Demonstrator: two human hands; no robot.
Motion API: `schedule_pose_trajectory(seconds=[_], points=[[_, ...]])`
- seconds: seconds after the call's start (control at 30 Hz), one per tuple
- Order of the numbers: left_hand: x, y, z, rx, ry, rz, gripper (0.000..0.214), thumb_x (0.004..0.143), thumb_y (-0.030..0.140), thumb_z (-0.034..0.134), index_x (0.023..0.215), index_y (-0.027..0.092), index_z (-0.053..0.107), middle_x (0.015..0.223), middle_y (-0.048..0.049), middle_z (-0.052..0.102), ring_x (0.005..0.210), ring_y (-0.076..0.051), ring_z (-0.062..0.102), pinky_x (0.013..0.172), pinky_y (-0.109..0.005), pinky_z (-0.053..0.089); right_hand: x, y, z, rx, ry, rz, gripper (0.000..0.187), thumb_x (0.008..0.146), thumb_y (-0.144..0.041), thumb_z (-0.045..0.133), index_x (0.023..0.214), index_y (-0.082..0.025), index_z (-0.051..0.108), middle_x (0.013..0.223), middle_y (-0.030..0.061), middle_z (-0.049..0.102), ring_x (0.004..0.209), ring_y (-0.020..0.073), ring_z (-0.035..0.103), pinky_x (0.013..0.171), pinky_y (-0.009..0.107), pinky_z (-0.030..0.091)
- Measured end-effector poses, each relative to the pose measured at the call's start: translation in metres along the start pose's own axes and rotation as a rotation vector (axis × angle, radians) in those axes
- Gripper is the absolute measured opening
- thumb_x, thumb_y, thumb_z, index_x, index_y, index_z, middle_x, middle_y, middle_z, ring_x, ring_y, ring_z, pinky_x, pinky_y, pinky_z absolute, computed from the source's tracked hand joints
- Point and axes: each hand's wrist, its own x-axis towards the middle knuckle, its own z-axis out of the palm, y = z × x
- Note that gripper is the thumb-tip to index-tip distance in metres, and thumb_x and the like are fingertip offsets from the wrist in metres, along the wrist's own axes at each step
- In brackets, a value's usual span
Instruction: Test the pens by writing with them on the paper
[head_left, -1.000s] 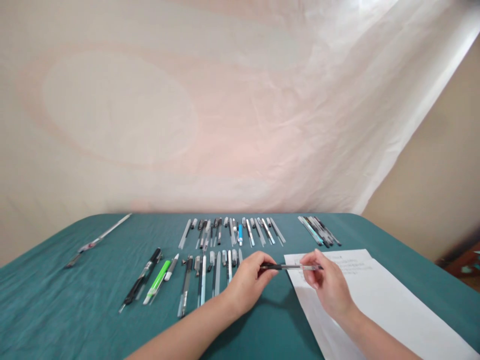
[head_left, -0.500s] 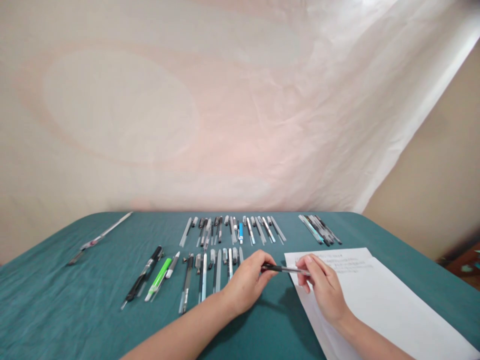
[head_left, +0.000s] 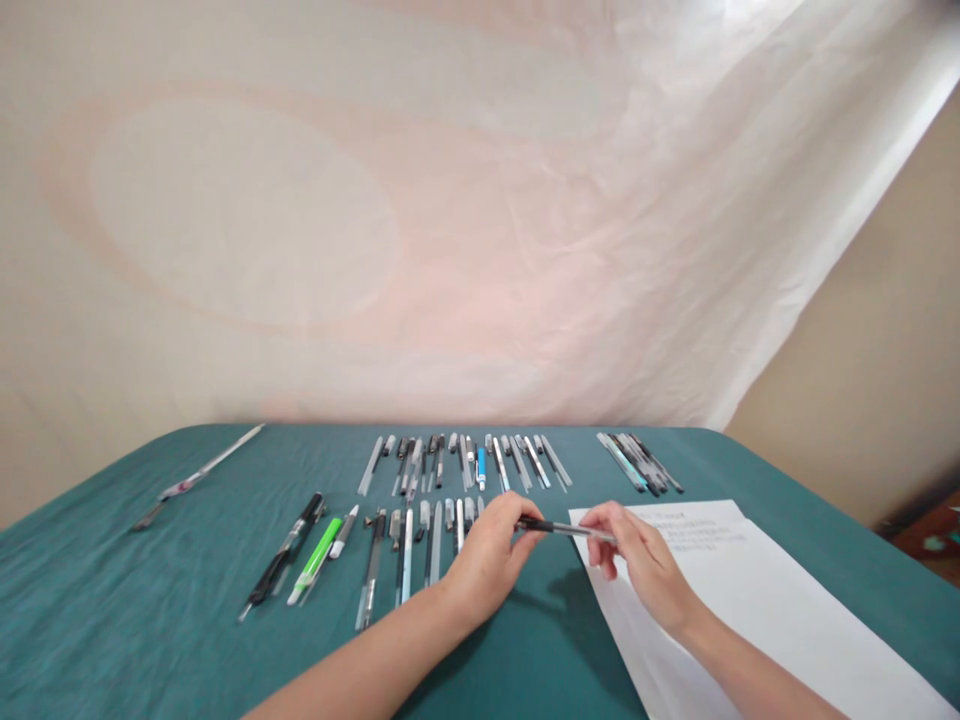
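Two bare hands hold one slim pen with a black grip and clear barrel [head_left: 564, 527] level above the teal-clothed desk [head_left: 150, 620], just left of the one white printed paper sheet [head_left: 750, 600]. The left hand [head_left: 491, 555] comes in from 7 o'clock, fingers curled, thumb and fingertips pinched on the pen's dark end. The right hand [head_left: 637, 560] comes in from 5 o'clock over the sheet's near-left corner, its thumb and forefinger closed on the clear end, the other fingers bent loosely below.

Pens lie in groups on the desk; the packed ones blur too much for a sure count. At 12 o'clock from the hands runs a far row of about a dozen grey and white pens [head_left: 465, 462], with one blue-banded pen [head_left: 481, 467] in it. Just at 10 o'clock a nearer row of roughly eight grey pens [head_left: 409, 550] touches the left hand's far side. Further towards 9 o'clock lie three: one black pen [head_left: 285, 555], one bright green marker [head_left: 315, 560] and one small white pen [head_left: 343, 534]. At 1 o'clock sits a tight cluster of dark and teal pens [head_left: 639, 462]. One long thin silver pen [head_left: 196, 478] lies alone, well apart, at the far left.
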Motion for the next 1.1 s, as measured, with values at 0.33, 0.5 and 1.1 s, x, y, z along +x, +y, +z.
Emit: schedule_pose_trajectory(seconds=[0.33,0.5,1.1], points=[[-0.001,-0.003,0.001,0.181,0.069,-0.022,0.009,0.080,0.023,0.054,0.088,0.020,0.056,0.086,-0.0022,0.058,0.085,-0.019,0.051,0.077,-0.032,0.038,0.009,-0.026,-0.028,-0.394,-0.250,0.016,0.026,0.081,-0.038,0.048,0.072,-0.017,0.062,0.058,-0.0011,0.055,0.051,0.0106,0.046,0.046,0.020,0.034],[-0.001,-0.003,0.002,0.228,0.080,-0.003,0.008,0.079,0.022,0.055,0.086,0.020,0.056,0.085,-0.0019,0.058,0.084,-0.019,0.051,0.077,-0.032,0.038,0.009,-0.025,-0.031,-0.479,-0.276,-0.021,0.022,0.080,-0.034,0.049,0.078,-0.019,0.066,0.065,0.0004,0.062,0.055,0.0125,0.050,0.051,0.021,0.037],[-0.007,-0.006,0.012,0.582,-0.163,0.138,0.022,0.081,0.028,0.051,0.100,0.017,0.055,0.109,-0.0092,0.059,0.105,-0.024,0.051,0.100,-0.045,0.024,0.053,0.046,-0.142,-0.944,0.396,0.198,0.035,0.076,-0.045,0.044,0.087,-0.021,0.068,0.080,0.0032,0.069,0.072,0.0180,0.061,0.060,0.024,0.042]])
